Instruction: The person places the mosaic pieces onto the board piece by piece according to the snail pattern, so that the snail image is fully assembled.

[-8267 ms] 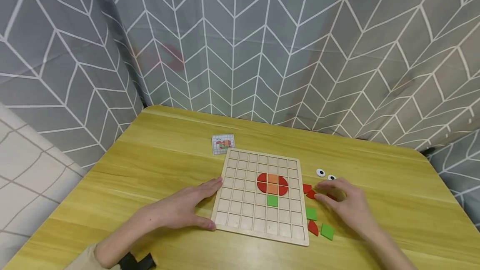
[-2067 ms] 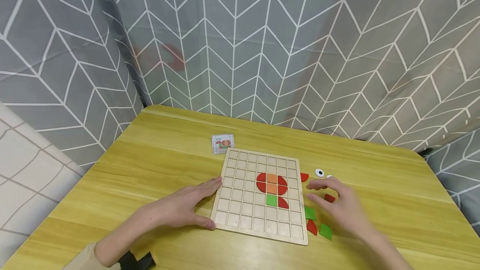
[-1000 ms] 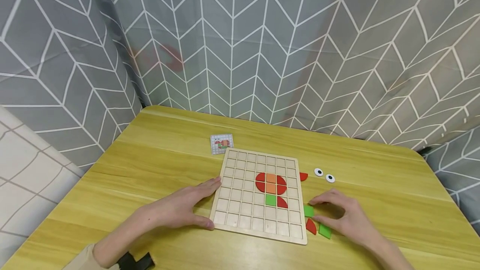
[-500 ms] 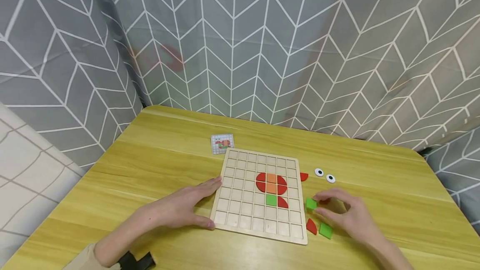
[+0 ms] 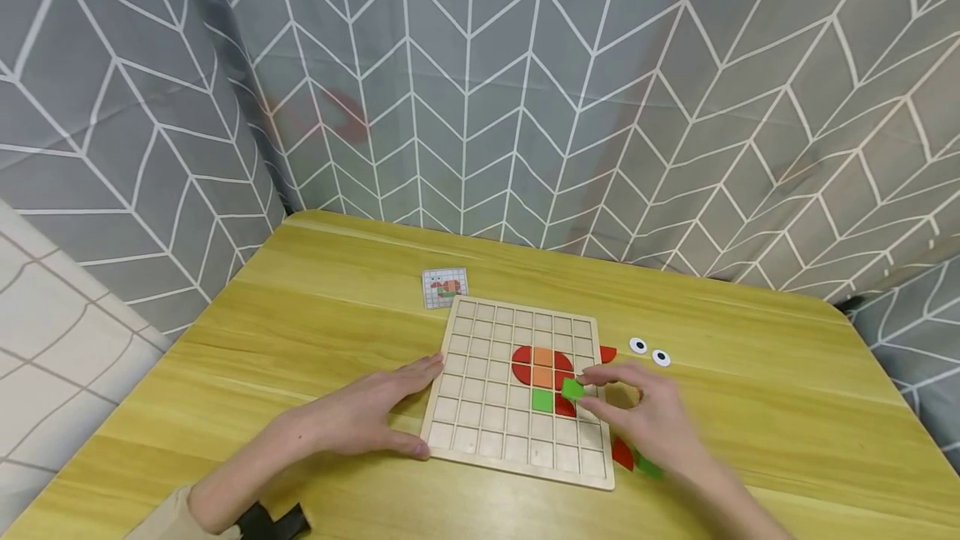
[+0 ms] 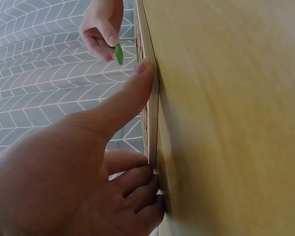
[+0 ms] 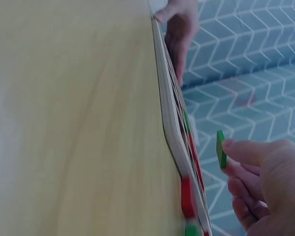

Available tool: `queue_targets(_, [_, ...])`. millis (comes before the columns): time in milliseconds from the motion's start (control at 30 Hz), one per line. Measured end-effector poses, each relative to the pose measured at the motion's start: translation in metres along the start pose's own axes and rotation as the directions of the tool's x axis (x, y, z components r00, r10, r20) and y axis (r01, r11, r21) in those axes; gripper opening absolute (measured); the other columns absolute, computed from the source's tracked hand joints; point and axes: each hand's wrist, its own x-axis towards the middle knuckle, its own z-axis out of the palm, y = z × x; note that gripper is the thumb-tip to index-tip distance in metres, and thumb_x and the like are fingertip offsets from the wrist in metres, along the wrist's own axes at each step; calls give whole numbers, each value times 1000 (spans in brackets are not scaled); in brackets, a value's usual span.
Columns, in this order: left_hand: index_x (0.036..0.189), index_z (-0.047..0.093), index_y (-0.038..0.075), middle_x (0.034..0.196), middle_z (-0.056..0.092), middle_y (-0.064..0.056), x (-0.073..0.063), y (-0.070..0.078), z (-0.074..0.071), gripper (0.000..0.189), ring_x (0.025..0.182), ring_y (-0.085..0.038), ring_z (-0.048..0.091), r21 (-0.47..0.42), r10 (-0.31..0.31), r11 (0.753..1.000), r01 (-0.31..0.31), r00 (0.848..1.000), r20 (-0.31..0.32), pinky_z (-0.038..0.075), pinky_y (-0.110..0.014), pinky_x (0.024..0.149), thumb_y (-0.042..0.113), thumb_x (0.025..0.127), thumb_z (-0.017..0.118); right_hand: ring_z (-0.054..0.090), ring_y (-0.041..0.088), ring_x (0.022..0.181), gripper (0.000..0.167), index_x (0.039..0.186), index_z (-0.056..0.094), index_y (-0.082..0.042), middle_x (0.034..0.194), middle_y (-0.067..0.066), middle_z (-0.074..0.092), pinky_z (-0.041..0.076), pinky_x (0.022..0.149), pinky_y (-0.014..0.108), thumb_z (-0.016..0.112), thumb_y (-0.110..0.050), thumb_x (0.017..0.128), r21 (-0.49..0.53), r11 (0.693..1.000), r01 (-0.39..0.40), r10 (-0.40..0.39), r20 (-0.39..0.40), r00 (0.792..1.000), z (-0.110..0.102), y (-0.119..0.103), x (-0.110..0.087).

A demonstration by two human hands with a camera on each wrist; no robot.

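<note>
Thumb and fingertips of my right hand pinch a green square tile, held tilted over the right part of the wooden grid board. The right wrist view shows this tile above the board surface. In the head view it overlaps a red quarter-round piece set in the grid. Beside that piece sits another green square. Above them, two orange squares lie between red quarter-rounds. My left hand rests against the board's left side, fingers along the edge, thumb at the near corner.
A small pattern card lies behind the board. On the right are two eye discs, a red piece at the board's edge, a red quarter-round and a green piece partly behind my right hand. A patterned curtain hangs behind the table.
A red quarter-round came to lie beside the green square on the board. My right hand then picked up a green tile from the table and moved left over the board. My left hand stayed put.
</note>
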Motion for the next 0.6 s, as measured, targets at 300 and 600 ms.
queue_targets(300, [160, 22, 16, 167, 16, -3, -1, 1, -1, 106, 152, -27, 22, -1, -1, 1000, 1, 1000, -5, 26, -55, 120, 66, 80, 69, 68, 8, 85, 30, 98, 78, -22, 94, -13, 73, 57, 75, 27, 89, -10, 73, 81, 995, 62, -65, 38, 997, 26, -15, 11])
queue_targets(600, [161, 22, 18, 167, 18, -4, 0, 1, 0, 106, 151, -28, 25, 6, -14, 1000, 14, 1000, -7, 27, -55, 119, 64, 80, 71, 67, 6, 82, 30, 98, 78, -17, 91, -11, 72, 57, 71, 24, 90, -11, 71, 54, 988, 146, -149, 46, 988, 44, -21, 18])
